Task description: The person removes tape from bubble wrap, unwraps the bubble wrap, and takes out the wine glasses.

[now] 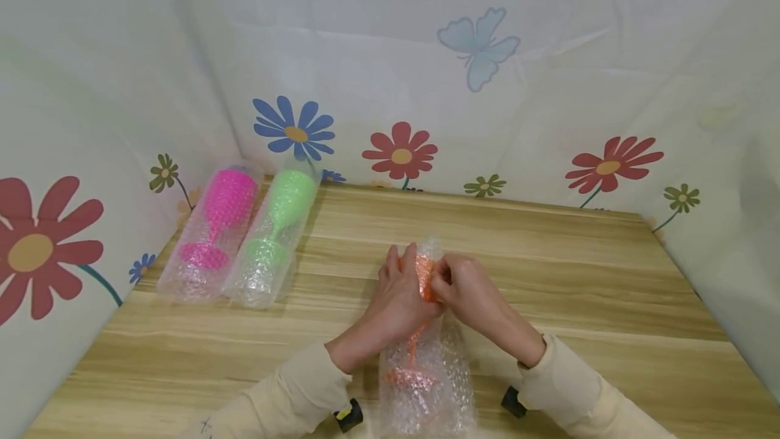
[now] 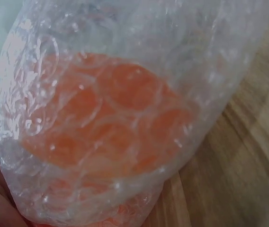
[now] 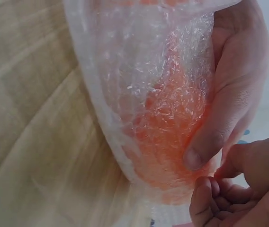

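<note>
An orange goblet point(image 1: 425, 276) lies on the wooden table in a sleeve of clear bubble wrap point(image 1: 457, 385), its base toward me and its bowl away. Across the bowl, my left hand point(image 1: 396, 297) grips the wrapped goblet, thumb along the near side in the right wrist view. My right hand point(image 1: 475, 293), fingers curled, pinches the edge of the wrap beside the bowl; its fingertips point(image 3: 203, 191) meet close to the left thumb. In the left wrist view the round orange end of the goblet shows through the bubbles.
At the table's back left, a pink goblet point(image 1: 230, 198) and a green goblet point(image 1: 292, 198) lie side by side, each in bubble wrap. White cloth walls point(image 1: 365, 59) with printed flowers and a butterfly enclose the wooden table point(image 1: 579, 276).
</note>
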